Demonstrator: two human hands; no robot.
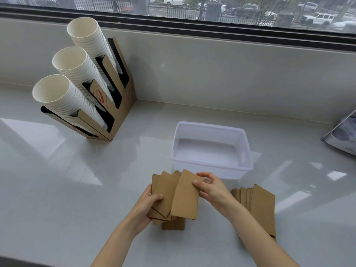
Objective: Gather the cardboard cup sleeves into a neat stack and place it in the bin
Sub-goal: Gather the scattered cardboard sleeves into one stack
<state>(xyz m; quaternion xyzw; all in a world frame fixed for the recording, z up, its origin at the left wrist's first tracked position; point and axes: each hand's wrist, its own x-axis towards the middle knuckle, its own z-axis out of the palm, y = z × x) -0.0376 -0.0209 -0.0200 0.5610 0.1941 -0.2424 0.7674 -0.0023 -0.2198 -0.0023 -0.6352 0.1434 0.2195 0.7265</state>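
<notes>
A fanned bunch of brown cardboard cup sleeves (174,195) is held above the counter, near the front. My left hand (148,204) grips its lower left corner. My right hand (209,186) pinches the top right edge of the frontmost sleeve. One sleeve (173,225) lies on the counter under the bunch, mostly hidden. A second overlapping row of sleeves (258,205) lies flat to the right, partly behind my right forearm. The white plastic bin (212,130) stands just beyond my hands with nothing inside.
A cardboard holder (123,105) with three tilted stacks of white paper cups (67,101) stands at the back left. A grey object (342,135) pokes in at the right edge. A raised ledge and window run along the back.
</notes>
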